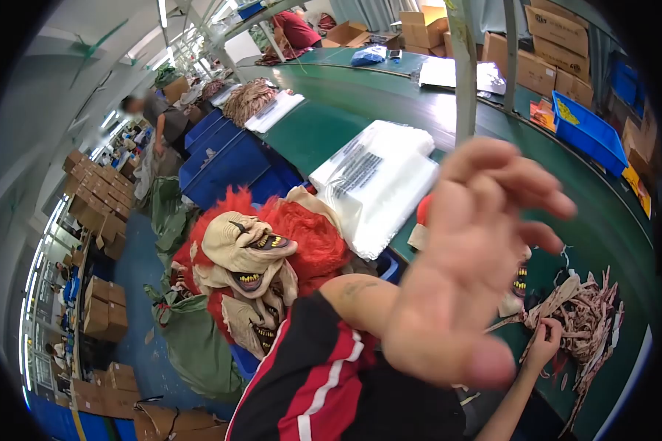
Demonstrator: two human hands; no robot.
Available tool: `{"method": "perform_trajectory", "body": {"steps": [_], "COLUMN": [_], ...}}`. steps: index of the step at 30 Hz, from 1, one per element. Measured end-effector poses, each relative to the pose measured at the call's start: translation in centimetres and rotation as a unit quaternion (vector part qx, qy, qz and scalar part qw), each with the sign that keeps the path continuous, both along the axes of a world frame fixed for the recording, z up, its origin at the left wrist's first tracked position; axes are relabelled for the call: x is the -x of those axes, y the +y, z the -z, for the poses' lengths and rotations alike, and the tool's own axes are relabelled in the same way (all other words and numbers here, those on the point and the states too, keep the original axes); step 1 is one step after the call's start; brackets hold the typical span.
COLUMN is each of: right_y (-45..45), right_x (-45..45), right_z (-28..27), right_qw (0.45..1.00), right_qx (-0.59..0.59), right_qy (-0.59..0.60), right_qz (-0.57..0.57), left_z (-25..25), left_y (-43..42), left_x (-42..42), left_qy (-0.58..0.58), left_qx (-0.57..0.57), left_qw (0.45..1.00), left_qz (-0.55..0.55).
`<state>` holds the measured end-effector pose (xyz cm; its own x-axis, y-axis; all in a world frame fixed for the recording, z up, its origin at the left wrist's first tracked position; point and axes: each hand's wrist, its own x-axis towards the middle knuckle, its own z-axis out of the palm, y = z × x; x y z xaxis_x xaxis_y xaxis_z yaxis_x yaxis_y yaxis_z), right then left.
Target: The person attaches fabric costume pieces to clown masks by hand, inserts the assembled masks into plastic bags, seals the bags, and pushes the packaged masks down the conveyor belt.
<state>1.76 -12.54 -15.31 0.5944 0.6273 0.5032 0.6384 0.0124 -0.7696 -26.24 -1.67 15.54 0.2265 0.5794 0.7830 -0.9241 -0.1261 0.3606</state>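
Note:
My left hand (pixel 463 272) is raised large and blurred close to the camera, fingers apart and loosely bent, holding nothing. Behind it, a clown mask (pixel 521 283) with yellow teeth lies on the green table, mostly hidden. My right hand (pixel 544 342) is closed on a bundle of pinkish, shredded-looking strips (pixel 585 323) at the right of the table. Clown masks (pixel 239 239) with red hair and yellow teeth are heaped left of my left arm. Beyond that arm lies a stack of clear plastic bags (pixel 375 180).
The green table (pixel 331 88) runs back with a metal post (pixel 461 73) at its edge. Blue bins (pixel 232 165) stand left of it; a blue tray (pixel 588 132) sits at the right. Cartons (pixel 103 191) line the far aisle. A person (pixel 171 117) stands beyond the bins, another farther back.

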Motion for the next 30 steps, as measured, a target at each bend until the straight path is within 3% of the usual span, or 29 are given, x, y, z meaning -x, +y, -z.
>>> {"method": "perform_trajectory", "body": {"steps": [3,5,6,10,13,14,17,25,30], "right_y": [-0.1,0.0,-0.7,-0.6,-0.1,-0.2,-0.5,-0.7,-0.5], "right_x": [-0.3,-0.2,-0.2,0.5,-0.5,-0.6,0.0,-0.1,0.2], "right_z": [0.8,1.3,-0.6,-1.0,1.4,1.7,0.4,0.4,0.2], "right_qw": [1.000,0.990,0.996,0.998,0.991,0.985,0.991,0.989,0.990], "right_qx": [-0.006,-0.025,0.069,0.033,-0.060,-0.029,0.012,0.017,0.000], "right_qy": [-0.026,0.134,0.051,0.041,0.116,0.167,0.136,0.149,0.140], "right_qz": [0.007,0.023,0.008,0.045,0.030,0.028,0.018,0.004,0.012], "left_z": [0.5,0.7,0.7,0.8,0.7,0.7,0.5,-1.1,-2.0], "left_y": [-0.8,-1.1,-1.2,-1.5,-1.7,-1.8,-1.9,-2.4,-0.9], "left_x": [0.3,0.7,0.9,1.7,2.3,2.6,3.6,6.9,8.5], "left_qy": [-0.007,-0.001,0.002,0.016,0.022,0.026,0.036,0.051,0.029], "left_qx": [0.008,0.009,0.010,0.004,-0.004,-0.011,-0.026,-0.116,-0.221], "left_qw": [0.997,0.995,0.995,0.994,0.994,0.994,0.994,0.991,0.970], "left_qz": [0.074,0.095,0.101,0.113,0.111,0.109,0.100,0.043,-0.096]}}
